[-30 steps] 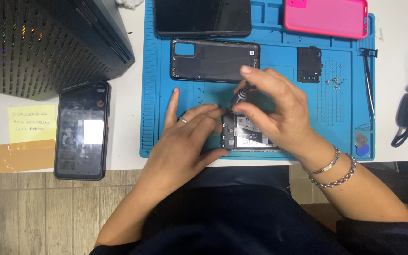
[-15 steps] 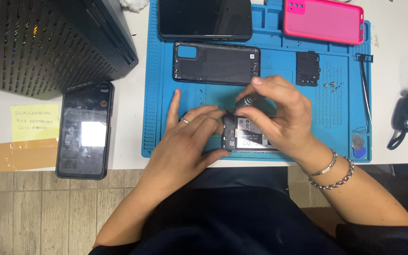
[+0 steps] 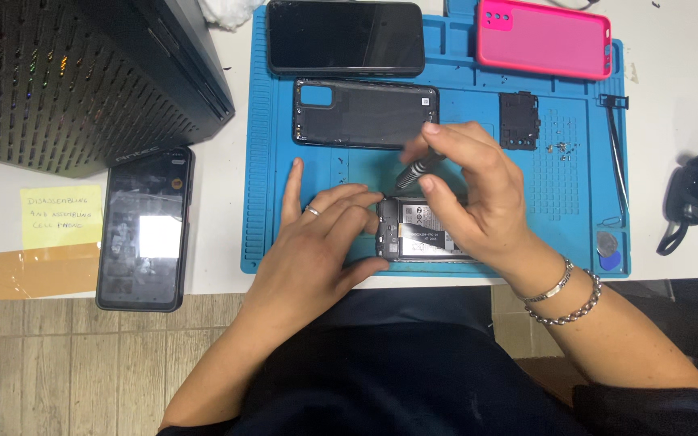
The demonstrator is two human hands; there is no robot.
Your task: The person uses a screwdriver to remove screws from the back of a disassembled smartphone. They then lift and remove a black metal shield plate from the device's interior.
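Blue mat (image 3: pixel 284 161): opened phone (image 3: pixel 426 234) under L fingers (image 3: pixel 349 202); R hand (image 3: pixel 478 194) pinches screwdriver (image 3: pixel 415 171).

On the white counter (image 3: pixel 688 97) lies the blue silicone work mat (image 3: pixel 268 202), bearing the opened black phone (image 3: pixel 426 234) at its near edge, the black back cover (image 3: pixel 365 113) behind it, and the pink phone case (image 3: pixel 543 40) far right.

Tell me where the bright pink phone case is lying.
In the head view, the pink phone case lies at the blue mat's top right corner, right of the black phone.
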